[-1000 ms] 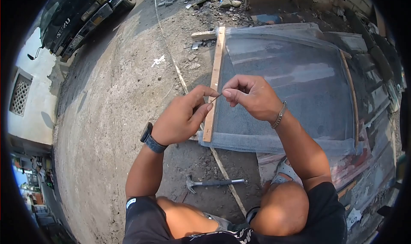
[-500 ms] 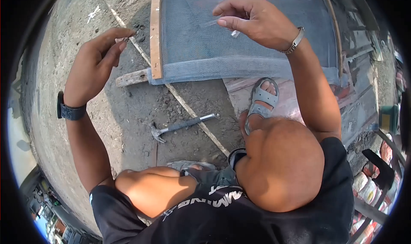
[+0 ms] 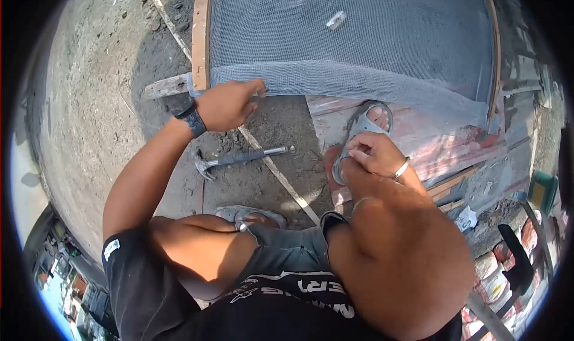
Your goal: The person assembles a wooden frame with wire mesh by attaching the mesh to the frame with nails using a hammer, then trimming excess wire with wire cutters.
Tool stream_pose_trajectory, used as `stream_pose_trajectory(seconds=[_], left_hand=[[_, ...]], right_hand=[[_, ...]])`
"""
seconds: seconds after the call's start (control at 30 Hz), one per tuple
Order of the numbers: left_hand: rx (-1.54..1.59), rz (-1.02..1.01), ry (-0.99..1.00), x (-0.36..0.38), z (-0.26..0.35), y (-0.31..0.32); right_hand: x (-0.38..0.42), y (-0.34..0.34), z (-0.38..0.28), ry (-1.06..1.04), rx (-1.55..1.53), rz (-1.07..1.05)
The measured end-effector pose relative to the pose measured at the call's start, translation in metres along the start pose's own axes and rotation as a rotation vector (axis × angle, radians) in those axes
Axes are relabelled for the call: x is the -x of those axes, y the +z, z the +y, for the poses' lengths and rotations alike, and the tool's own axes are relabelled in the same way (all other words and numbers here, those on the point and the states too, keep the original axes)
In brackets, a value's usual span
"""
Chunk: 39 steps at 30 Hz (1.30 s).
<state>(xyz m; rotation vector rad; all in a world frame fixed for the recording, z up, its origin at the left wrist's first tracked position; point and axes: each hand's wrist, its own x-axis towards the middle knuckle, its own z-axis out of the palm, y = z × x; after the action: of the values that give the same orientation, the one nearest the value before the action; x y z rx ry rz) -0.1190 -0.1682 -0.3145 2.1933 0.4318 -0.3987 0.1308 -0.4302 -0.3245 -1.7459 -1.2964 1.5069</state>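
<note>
My left hand [image 3: 230,106] is over the near edge of a mesh screen [image 3: 353,39], close to the lower end of its wooden side strip [image 3: 200,39]. Its fingers curl together at the folded mesh border, and whether they hold anything is too small to tell. My right hand [image 3: 375,154] is by my right foot and shin, its fingers curled with thumb against them; anything inside is hidden. A hammer [image 3: 242,157] lies on the ground below my left hand. On the mesh rests a small white object [image 3: 336,20].
A long thin stick [image 3: 272,167] crosses the ground diagonally under the hammer. A weathered wood piece [image 3: 164,88] juts out left of the frame. Reddish boards [image 3: 430,144] lie below the mesh. At the right are a green container [image 3: 542,191] and metal bars.
Both hands have come down toward me, the left to the mesh edge and the right beside my shin. The view has shifted, and the small white object on the mesh shows fully.
</note>
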Motion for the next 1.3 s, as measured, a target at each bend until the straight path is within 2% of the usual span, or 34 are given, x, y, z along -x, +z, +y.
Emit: stream_pose_trajectory(seconds=[0.03, 0.1, 0.23, 0.3, 0.37, 0.4, 0.5, 0.67, 0.97, 1.1, 1.23, 1.3], left_hand=[[0.021, 0.028, -0.02, -0.006, 0.003, -0.008], [-0.02, 0.068, -0.063, -0.01, 0.007, -0.019], [-0.014, 0.078, -0.087, 0.009, 0.013, -0.024], [-0.037, 0.108, -0.093, 0.027, -0.006, -0.012], [-0.065, 0.131, -0.034, 0.044, -0.03, 0.003], [0.013, 0.007, -0.194, 0.049, -0.023, -0.002], [0.01, -0.103, -0.235, 0.058, -0.036, 0.013], [-0.26, -0.288, -0.312, 0.05, -0.051, 0.041], [-0.187, -0.271, -0.12, 0.045, -0.066, 0.034], [-0.132, -0.214, -0.178, 0.061, -0.081, 0.041], [-0.027, -0.243, -0.215, 0.076, -0.091, 0.032], [0.037, -0.214, -0.238, 0.08, -0.091, 0.026]], right_hand=[[-0.023, 0.012, -0.005, -0.282, 0.126, -0.092], [-0.05, 0.025, -0.011, -0.341, 0.379, -0.371], [-0.072, 0.03, 0.018, -0.461, 0.723, -0.482], [-0.085, 0.033, 0.029, -0.536, 0.902, -0.547], [-0.087, 0.037, 0.03, -0.464, 0.967, -0.556], [-0.087, 0.039, 0.031, -0.428, 0.999, -0.56], [-0.087, 0.042, 0.029, -0.385, 1.02, -0.547], [-0.089, 0.048, 0.023, -0.377, 1.014, -0.52], [-0.092, 0.058, 0.016, -0.355, 1.026, -0.519], [-0.098, 0.058, 0.007, -0.361, 1.005, -0.521], [-0.106, 0.054, -0.017, -0.366, 0.813, -0.478], [-0.113, 0.05, -0.034, -0.319, 0.554, -0.406]])
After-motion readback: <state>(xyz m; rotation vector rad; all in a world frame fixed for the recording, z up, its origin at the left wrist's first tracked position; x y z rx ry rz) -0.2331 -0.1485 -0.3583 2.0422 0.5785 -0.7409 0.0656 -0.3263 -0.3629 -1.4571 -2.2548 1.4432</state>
